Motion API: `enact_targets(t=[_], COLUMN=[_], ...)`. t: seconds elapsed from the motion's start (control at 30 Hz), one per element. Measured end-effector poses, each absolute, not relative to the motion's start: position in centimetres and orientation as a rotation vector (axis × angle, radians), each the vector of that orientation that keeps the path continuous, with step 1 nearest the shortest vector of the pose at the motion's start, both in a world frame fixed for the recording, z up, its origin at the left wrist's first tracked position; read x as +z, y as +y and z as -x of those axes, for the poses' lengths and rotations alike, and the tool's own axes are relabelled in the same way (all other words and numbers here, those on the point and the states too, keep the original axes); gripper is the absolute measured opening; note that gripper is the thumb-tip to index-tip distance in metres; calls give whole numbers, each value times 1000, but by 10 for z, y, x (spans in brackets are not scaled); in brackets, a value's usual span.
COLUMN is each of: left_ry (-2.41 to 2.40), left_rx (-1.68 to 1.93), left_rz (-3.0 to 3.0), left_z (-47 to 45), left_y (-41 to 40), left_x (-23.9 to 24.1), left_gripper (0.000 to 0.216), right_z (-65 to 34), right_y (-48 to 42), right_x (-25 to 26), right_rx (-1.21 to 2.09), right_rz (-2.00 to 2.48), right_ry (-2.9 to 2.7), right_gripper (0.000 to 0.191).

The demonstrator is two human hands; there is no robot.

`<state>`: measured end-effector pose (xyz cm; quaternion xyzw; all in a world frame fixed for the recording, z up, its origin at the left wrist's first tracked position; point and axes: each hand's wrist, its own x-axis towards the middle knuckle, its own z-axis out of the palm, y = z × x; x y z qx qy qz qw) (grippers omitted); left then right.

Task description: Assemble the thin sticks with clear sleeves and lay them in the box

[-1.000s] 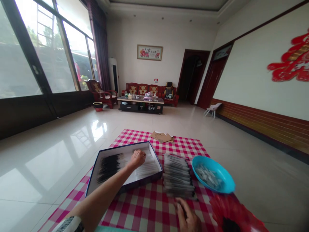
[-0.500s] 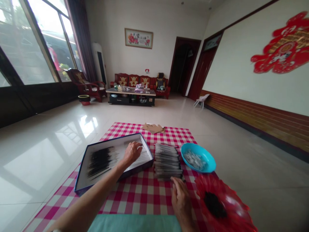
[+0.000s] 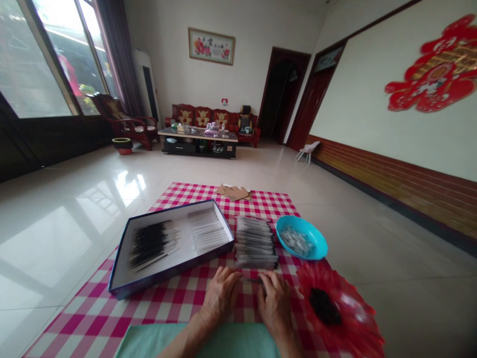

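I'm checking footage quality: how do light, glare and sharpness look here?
All in the head view: daylight washes out part of the window; white glare marks the glossy floor; the row of slim sticks looks smeared; something thin between left hand and right hand is too blurred to identify; the doorway leans.

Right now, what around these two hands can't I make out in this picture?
All in the head view:
Thin item between the left hand and right hand: blurred, its ends apparently hidden by them.
Pieces in the blue bowl: too small and blurred to count.
Dark middle of the red bowl: too dark to identify.
Green cloth: cut off by the bottom edge.
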<state>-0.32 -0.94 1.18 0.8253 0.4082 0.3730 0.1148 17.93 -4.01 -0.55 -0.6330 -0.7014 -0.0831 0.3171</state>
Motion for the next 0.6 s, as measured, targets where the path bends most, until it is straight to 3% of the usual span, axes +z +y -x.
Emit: enact_targets(t=[0.1, 0.33, 0.6], left_ry=[1166, 1236, 1255], left_rx=[990, 817, 1001], left_rz=[-2511, -2574, -2488], left_z=[0, -7, 8], left_y=[-14, -18, -7], left_x=[21, 20, 0], left_gripper=[28, 20, 28], right_z=[-178, -169, -178], right_y=[-39, -39, -38], right_x=[-7, -13, -1], right_rx=[-173, -20, 195], right_rz=[1627, 1362, 1478], right_ry=[-1875, -1911, -1408], right_gripper=[18, 23, 31])
